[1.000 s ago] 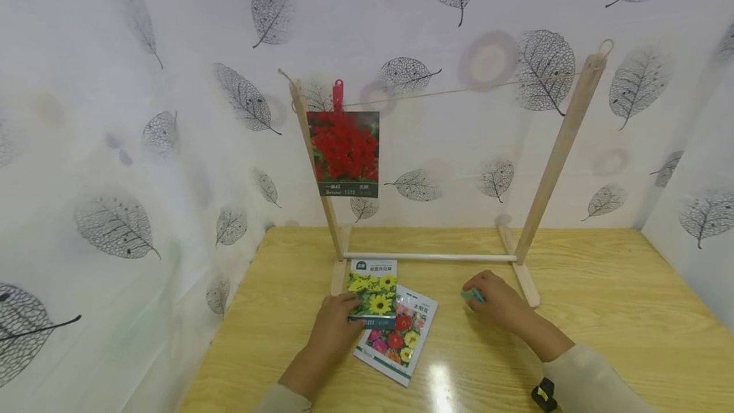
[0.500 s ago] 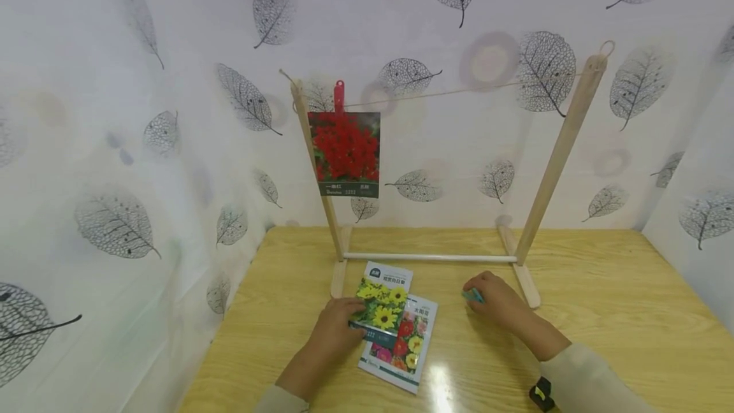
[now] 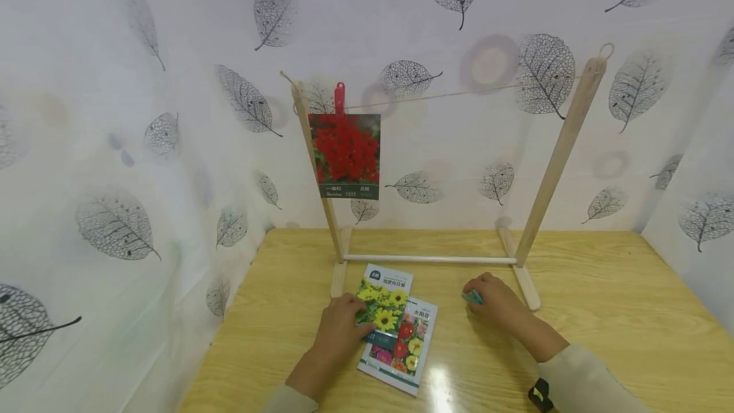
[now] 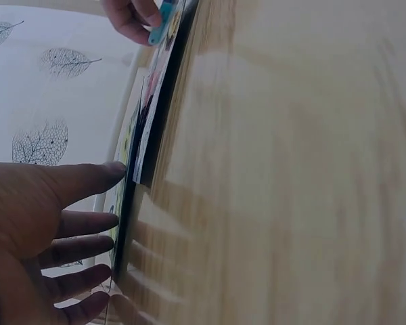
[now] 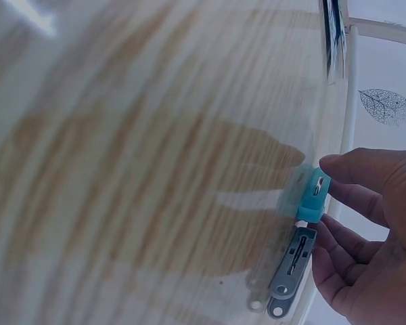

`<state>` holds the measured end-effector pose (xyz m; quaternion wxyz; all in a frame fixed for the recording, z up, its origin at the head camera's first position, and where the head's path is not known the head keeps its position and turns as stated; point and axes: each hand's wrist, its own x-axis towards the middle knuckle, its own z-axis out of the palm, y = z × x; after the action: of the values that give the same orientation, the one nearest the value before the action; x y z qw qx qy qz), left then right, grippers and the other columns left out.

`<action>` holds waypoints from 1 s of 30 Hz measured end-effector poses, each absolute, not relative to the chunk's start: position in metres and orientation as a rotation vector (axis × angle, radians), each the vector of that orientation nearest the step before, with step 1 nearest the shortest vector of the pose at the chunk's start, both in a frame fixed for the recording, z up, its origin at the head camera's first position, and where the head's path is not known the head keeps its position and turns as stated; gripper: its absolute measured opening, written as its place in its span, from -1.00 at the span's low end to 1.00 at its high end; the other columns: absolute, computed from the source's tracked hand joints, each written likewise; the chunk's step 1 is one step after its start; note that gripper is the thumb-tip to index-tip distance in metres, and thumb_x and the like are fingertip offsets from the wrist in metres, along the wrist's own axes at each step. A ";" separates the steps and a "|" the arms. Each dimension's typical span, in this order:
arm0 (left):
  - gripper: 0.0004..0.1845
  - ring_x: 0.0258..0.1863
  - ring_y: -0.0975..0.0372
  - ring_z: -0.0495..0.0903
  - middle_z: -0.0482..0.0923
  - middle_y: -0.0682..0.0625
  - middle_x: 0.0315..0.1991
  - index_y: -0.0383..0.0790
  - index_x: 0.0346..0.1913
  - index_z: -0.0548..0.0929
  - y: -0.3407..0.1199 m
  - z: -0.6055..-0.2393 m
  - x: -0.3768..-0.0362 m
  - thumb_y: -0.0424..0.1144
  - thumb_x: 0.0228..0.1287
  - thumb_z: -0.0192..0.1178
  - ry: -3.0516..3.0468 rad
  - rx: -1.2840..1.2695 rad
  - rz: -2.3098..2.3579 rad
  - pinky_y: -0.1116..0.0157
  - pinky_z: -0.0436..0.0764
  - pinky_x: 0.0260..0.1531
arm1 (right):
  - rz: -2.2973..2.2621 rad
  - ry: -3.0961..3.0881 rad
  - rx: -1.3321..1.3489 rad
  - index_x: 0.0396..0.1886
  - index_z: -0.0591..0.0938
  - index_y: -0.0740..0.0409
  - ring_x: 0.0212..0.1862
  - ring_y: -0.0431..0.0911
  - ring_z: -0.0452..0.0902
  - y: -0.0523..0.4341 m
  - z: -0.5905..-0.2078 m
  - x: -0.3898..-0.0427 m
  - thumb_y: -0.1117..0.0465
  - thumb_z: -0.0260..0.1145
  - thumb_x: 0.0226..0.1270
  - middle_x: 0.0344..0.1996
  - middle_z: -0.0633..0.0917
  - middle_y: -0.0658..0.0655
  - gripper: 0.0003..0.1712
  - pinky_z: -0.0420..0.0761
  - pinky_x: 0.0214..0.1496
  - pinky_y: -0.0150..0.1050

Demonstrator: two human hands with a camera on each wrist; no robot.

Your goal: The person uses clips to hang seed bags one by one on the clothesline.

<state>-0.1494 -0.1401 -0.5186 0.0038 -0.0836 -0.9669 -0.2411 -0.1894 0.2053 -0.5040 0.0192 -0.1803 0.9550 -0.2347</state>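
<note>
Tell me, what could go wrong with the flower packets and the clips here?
The left hand takes the sunflower packet, which overlaps the mixed-flower packet; lifting it might drag that one along. The right hand touches the teal clip, with a grey clip right beside it, which could get knocked. The string looks thin, so a hard pull may shake the red-flower packet.

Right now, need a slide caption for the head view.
Left hand on sunflower seed packet, right hand on teal clip, before a wooden rack.
</note>
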 end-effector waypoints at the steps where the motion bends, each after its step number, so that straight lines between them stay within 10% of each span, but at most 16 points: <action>1: -0.56 0.08 0.01 0.54 0.58 -0.07 0.04 -0.20 -0.07 0.72 -0.140 -0.518 -0.149 0.04 0.13 0.47 -3.034 -0.255 -0.746 -0.05 0.52 0.11 | -0.727 2.968 -0.562 -0.05 0.70 0.16 -0.09 0.09 0.59 0.205 -0.504 -0.189 0.28 0.45 0.24 -0.08 0.63 0.23 -0.73 0.65 -0.09 0.01; 11: -0.12 0.22 -0.10 0.48 0.45 -0.23 0.21 -0.29 0.44 0.40 -0.138 -0.518 -0.151 0.02 0.13 0.50 -3.052 -0.131 -0.897 -0.07 0.53 0.23 | -0.697 2.983 -0.576 0.04 0.67 0.17 -0.15 0.00 0.55 0.203 -0.503 -0.189 0.26 0.45 0.25 -0.11 0.62 0.21 -0.64 0.60 -0.17 -0.10; 30: 0.01 0.08 -0.13 0.49 0.44 -0.36 0.10 -0.49 0.42 0.32 -0.127 -0.507 -0.155 -0.13 -0.05 0.60 -3.067 0.019 -0.875 -0.07 0.58 0.12 | -0.639 3.012 -0.592 0.03 0.66 0.18 -0.24 -0.08 0.55 0.205 -0.507 -0.189 0.20 0.46 0.27 -0.16 0.63 0.16 -0.64 0.58 -0.23 -0.15</action>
<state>-0.1553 -0.1271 -0.5074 -0.0239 0.0059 -0.9613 -0.2743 -0.1893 0.2046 -0.5072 0.0033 -0.1887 0.9606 -0.2039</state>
